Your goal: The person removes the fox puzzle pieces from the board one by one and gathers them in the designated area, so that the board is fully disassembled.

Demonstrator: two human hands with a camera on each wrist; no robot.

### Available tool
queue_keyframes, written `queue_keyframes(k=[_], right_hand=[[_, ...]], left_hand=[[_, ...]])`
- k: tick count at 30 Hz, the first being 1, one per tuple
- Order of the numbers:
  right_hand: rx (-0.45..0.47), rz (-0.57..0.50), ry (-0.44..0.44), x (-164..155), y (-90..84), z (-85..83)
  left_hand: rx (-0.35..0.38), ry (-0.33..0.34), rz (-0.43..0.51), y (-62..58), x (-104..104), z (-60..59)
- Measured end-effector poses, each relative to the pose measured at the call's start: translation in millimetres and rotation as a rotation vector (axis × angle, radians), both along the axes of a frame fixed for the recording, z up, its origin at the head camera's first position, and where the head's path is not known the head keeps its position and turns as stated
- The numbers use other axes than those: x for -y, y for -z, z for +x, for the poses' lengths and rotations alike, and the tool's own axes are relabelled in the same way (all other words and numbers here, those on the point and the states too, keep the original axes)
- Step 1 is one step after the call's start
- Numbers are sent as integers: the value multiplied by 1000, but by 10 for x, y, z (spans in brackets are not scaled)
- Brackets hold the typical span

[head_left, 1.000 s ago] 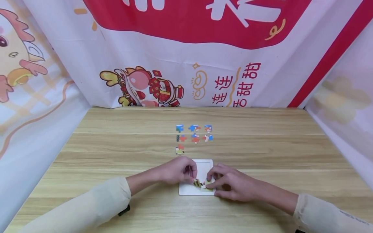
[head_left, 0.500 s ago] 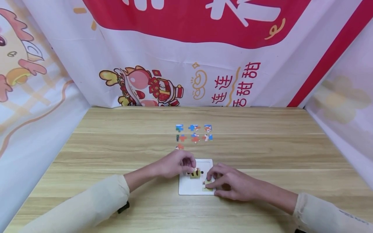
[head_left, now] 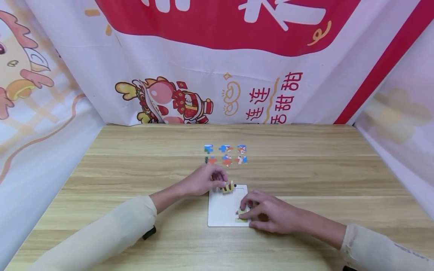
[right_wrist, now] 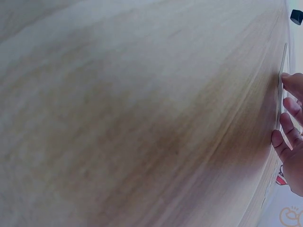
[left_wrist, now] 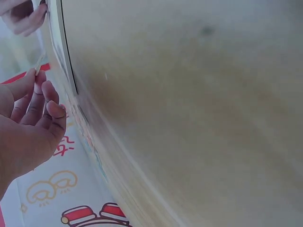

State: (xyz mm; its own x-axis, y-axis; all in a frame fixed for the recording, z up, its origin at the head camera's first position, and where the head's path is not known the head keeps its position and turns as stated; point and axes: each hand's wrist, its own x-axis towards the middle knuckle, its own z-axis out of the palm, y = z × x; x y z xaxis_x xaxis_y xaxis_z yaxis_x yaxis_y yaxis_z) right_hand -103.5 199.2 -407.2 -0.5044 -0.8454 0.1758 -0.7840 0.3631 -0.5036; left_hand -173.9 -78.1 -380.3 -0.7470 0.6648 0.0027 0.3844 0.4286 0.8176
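My left hand [head_left: 202, 180] pinches a yellow jigsaw piece with dark stripes [head_left: 228, 187] between thumb and fingertips, over the far edge of the white puzzle tray [head_left: 220, 218]. In the left wrist view the piece [left_wrist: 40, 64] shows edge-on, raised between the thumb and index finger. A second, yellowish jigsaw piece [head_left: 241, 216] lies in the tray's near right corner. The right hand [head_left: 271, 212] rests there, its fingertips on that piece and at the tray's right edge. In the right wrist view its fingers [right_wrist: 287, 124] reach to the thin tray edge [right_wrist: 282, 61].
Beyond the tray, several blue and orange jigsaw pieces [head_left: 227, 160] lie in two rows on the wooden table [head_left: 305, 169]. A printed cloth [head_left: 217, 37] hangs along the table's back edge, with more cloth at both sides.
My left hand has lifted the striped piece from beside the right hand's piece and carried it away toward the tray's far edge. It now covers the lone third-row piece. The right hand stays put.
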Motion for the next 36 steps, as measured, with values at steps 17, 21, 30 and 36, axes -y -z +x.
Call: queue_keyframes(k=[17, 21, 30, 36], right_hand=[[-40, -35, -28, -2, 8, -15], [-38, -36, -28, -8, 14, -14], [-57, -50, -43, -9, 24, -14], [-59, -59, -43, -7, 25, -18]], left_hand=[[-38, -102, -52, 30, -99, -355], [-22, -121, -72, 46, -121, -403], [-41, -109, -107, 101, -167, -471], [-82, -115, -126, 119, -195, -492]])
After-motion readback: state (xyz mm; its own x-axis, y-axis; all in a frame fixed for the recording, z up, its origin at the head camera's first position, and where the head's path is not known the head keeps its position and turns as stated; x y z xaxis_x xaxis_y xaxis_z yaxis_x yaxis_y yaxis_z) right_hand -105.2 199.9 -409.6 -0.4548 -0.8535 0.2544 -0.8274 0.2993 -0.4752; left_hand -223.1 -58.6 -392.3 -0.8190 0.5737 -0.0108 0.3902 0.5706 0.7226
